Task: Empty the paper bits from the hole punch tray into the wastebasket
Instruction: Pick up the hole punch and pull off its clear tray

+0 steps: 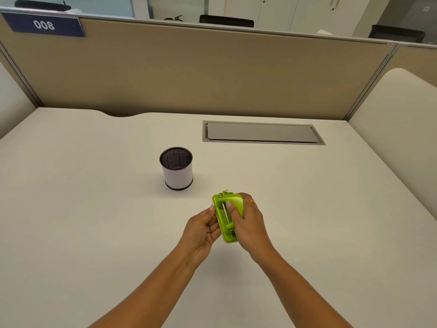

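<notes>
A lime-green hole punch [226, 215] is held on its side just above the desk, near the middle front. My right hand [249, 222] wraps around its handle side, thumb across the top. My left hand [203, 229] grips the bottom edge of the punch with its fingertips, where the tray sits; the tray itself is hidden. A small round wastebasket [177, 169], white-walled with a black mesh inside, stands upright on the desk, up and to the left of the punch and apart from both hands.
The white desk [94, 209] extends all around. A grey cable hatch [262, 132] is set flush into the desk at the back right. A beige partition [201, 72] closes the far edge, with a cushioned side panel [397, 119] at right.
</notes>
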`<state>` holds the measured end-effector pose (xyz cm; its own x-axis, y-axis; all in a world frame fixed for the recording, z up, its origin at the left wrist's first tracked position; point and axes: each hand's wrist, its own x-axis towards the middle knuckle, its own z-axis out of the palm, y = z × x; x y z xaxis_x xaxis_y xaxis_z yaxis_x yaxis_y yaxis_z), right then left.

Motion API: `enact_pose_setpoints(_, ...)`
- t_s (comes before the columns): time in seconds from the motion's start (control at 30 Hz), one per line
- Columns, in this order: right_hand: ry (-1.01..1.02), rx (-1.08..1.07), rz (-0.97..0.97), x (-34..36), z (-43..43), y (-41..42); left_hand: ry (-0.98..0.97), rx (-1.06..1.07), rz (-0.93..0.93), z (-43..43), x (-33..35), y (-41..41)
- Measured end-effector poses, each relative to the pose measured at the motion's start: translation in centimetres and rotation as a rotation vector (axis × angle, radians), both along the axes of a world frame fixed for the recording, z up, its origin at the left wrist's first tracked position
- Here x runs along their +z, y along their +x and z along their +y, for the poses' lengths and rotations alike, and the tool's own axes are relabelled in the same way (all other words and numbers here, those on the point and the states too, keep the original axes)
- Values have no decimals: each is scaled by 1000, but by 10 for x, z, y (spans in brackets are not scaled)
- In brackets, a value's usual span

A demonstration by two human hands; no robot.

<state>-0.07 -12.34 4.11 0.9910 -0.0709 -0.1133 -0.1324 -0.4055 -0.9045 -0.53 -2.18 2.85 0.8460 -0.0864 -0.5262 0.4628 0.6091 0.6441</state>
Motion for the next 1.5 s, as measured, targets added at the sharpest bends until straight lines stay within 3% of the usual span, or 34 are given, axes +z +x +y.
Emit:
enact_pose_setpoints(0.5,59,-32,62,2,-1,4,15,1,-45,-4,-6,-3)
enact_pose_setpoints(0.93,17,-70,7,4,-5,13,-13,-123,-170,-5,-12,-15)
enact_pose_setpoints(1.5,-1,-79,52,8,-4,14,87,-296,-297,13,-18,-6)
